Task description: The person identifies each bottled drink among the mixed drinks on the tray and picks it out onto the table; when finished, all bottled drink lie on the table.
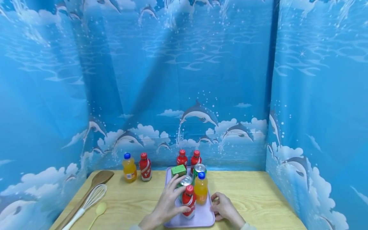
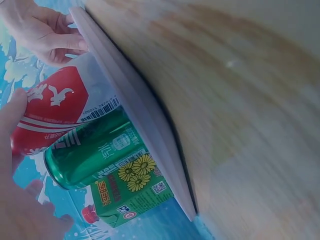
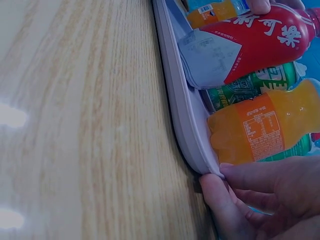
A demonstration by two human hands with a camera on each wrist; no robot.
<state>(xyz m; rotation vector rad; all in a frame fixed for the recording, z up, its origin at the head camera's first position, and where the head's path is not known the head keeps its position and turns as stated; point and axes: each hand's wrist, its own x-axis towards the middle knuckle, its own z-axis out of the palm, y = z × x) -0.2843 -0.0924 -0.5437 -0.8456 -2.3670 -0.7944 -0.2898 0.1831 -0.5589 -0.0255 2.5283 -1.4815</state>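
Note:
My left hand [image 1: 168, 201] is around a red-and-white drink bottle [image 1: 188, 199] at the near end of a pale purple tray [image 1: 205, 220]. Its thumb lies across the bottle's front and the fingers reach past a green can [image 1: 186, 180]. On the tray's right rim, my right hand [image 1: 225, 208] pinches the edge between thumb and fingers, as the right wrist view shows. Orange drink in a blue-capped bottle [image 1: 201, 190] stands beside the red one. A second green can [image 1: 199, 169] and a green carton [image 1: 178, 170] stand farther back on the tray.
Two more red bottles, one left [image 1: 182, 158] and one right [image 1: 196, 157], stand at the tray's far end. To the left are an orange drink bottle [image 1: 129, 169] and another red bottle [image 1: 145, 167]. A wooden spatula [image 1: 100, 179], whisk [image 1: 93, 198] and yellow spoon [image 1: 100, 209] lie at the table's left.

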